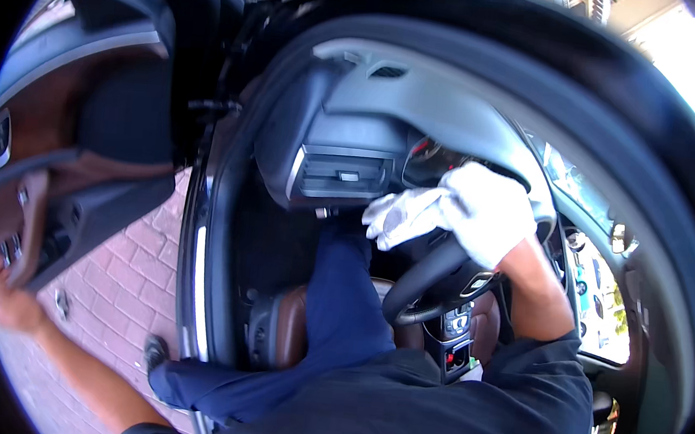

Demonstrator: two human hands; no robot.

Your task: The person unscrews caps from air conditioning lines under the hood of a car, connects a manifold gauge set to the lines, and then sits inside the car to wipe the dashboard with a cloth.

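Note:
My left hand (8, 296), bare, is at the open car door on the far left. Its fingers reach up to the window switches (7, 249), beside the brown door pull (31, 218); it appears to hold nothing. A white glove (485, 208) covers my right hand (455, 210), which is over the upper part of the black steering wheel (429, 278). Its gloved fingers point left toward the dashboard (347, 176), fairly straight and close together. A greyish patch shows near the fingertips; I cannot tell whether it is part of the glove.
I sit sideways on the brown driver's seat (292, 328), one shoe (155, 353) out on the paving bricks (139, 281). The door frame (199, 287) runs past my legs. Right of my lap is the centre console (454, 342). A dark roof edge (624, 84) curves overhead.

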